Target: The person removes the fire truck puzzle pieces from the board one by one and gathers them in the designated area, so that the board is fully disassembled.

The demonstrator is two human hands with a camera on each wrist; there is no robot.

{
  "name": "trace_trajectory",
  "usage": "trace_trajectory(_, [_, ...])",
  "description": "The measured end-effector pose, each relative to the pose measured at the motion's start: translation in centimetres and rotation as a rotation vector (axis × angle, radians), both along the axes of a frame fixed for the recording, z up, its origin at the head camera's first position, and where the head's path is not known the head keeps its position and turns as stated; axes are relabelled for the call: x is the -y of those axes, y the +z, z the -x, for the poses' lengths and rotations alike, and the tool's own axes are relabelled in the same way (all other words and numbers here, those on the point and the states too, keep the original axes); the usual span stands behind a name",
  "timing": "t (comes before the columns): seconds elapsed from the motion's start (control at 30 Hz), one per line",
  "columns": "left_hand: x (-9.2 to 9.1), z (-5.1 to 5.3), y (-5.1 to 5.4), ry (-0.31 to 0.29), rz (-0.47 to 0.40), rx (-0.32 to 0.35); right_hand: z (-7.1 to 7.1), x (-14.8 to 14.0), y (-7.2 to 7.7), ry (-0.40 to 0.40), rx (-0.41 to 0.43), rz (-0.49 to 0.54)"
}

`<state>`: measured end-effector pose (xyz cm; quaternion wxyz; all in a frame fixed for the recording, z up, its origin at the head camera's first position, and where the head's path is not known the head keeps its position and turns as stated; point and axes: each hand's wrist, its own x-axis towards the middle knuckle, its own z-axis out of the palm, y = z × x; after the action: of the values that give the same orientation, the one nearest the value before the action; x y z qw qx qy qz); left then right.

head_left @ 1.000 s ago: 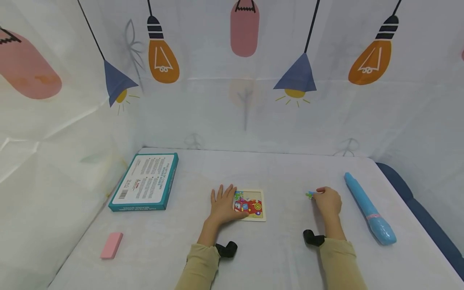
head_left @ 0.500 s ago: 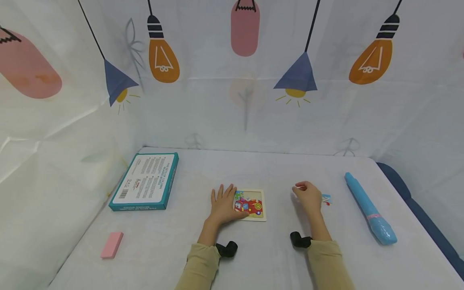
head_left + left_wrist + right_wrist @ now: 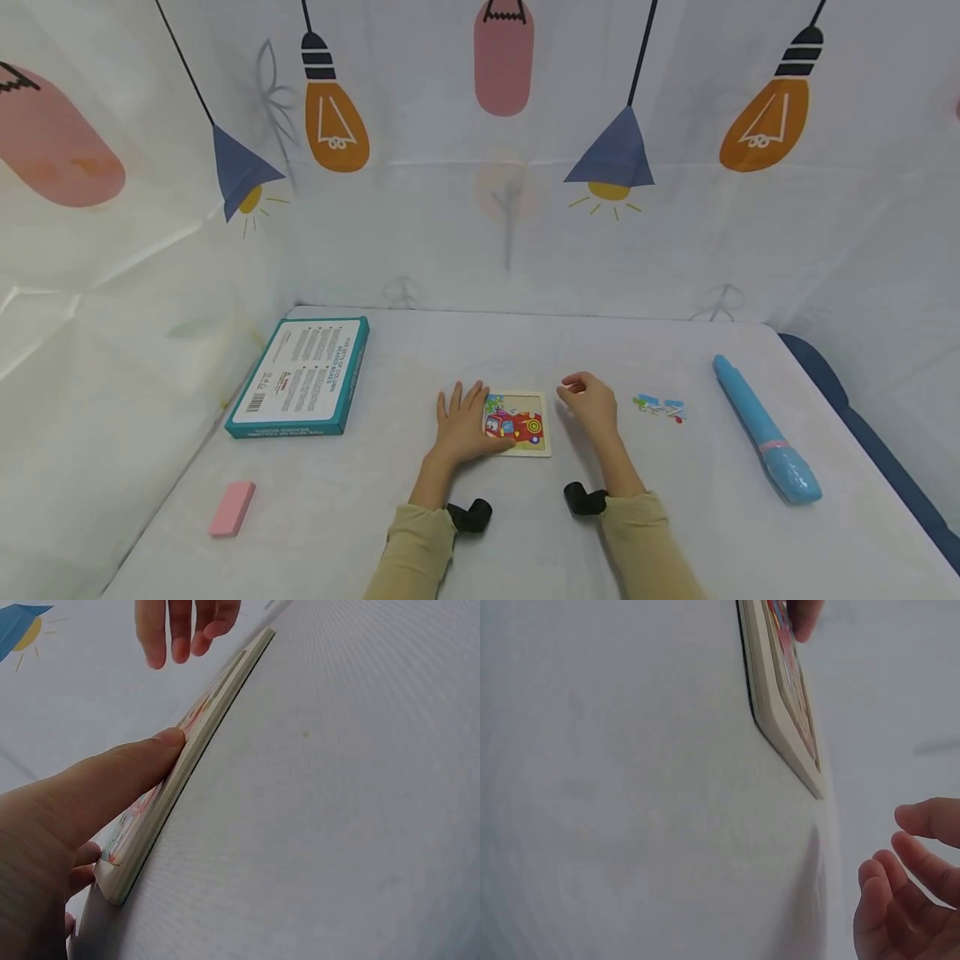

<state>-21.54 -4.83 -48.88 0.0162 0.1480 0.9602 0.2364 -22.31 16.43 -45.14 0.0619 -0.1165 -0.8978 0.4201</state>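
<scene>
White curtains printed with lamps and bulbs (image 3: 337,125) stand behind a white tabletop (image 3: 525,533). Taking the puzzle board (image 3: 529,427) as the dial's centre, a teal-edged box (image 3: 300,371) lies between nine and ten o'clock and a pink block (image 3: 232,509) near eight, both unmoved. The left hand (image 3: 463,427) stays at the board's nine o'clock side, fingers spread wide, thumb pressed on its face. The right hand (image 3: 590,404), beside the puzzle pieces (image 3: 660,407) a second ago, has swung across to just off the board's three o'clock edge; it hangs above the tabletop, loosely curled, thumb and forefinger slightly apart, holding nothing. Farther toward three, the pieces now show uncovered, then a blue wand-shaped object (image 3: 765,429).
</scene>
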Motion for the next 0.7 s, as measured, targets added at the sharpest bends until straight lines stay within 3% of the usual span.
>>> trace_trajectory(0.17, [0.0,0.1,-0.2,0.002,0.007,-0.004,0.0,1.6,0.0,0.058,-0.006,0.007])
trace_trajectory(0.33, [0.1,0.3,-0.5,0.002,0.018,-0.006,-0.2,3.5,-0.1,0.173,0.023,-0.019])
trace_trajectory(0.53, [0.1,0.3,-0.4,-0.011,0.012,-0.007,-0.2,5.6,-0.2,0.294,0.065,-0.143])
trace_trajectory(0.7, [0.2,0.2,-0.3,-0.014,-0.004,-0.011,-0.1,7.0,-0.4,0.308,0.069,-0.272])
